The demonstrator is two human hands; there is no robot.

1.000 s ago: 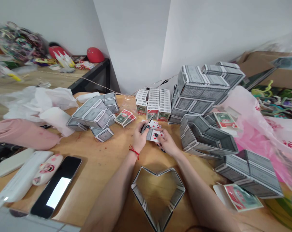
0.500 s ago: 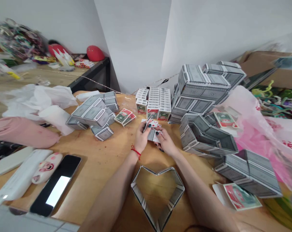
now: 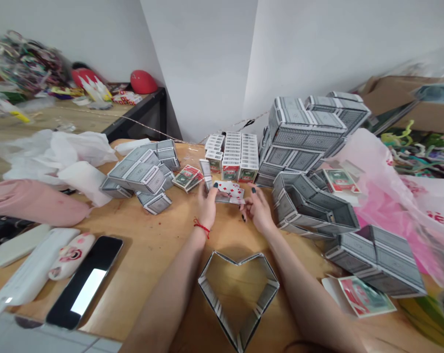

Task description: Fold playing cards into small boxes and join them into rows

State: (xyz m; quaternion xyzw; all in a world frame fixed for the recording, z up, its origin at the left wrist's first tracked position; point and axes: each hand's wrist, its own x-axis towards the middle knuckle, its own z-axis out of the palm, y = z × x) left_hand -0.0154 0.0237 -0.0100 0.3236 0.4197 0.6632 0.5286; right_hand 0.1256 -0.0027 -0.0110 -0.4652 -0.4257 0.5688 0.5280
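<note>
My left hand (image 3: pixel 206 203) is closed on a few folded playing cards (image 3: pixel 206 175) that stand upright above its fingers. My right hand (image 3: pixel 256 208) sits just to the right, fingers curled at the edge of a small spread of face-up red-suit cards (image 3: pixel 229 192) lying between both hands on the wooden table (image 3: pixel 148 245). A red string circles my left wrist. Below my forearms lies a heart-shaped frame built from folded cards (image 3: pixel 238 289).
Grey blocks of joined cards are heaped at left (image 3: pixel 143 171) and at right (image 3: pixel 310 147). Boxed decks (image 3: pixel 233 157) stand in rows at the back. A phone (image 3: pixel 86 284) and white cases lie at front left. Pink plastic bags (image 3: pixel 391 196) fill the right.
My left hand has lifted its folded cards upright and shifted slightly left. My right hand has drawn away to the right, uncovering the face-up cards on the table.
</note>
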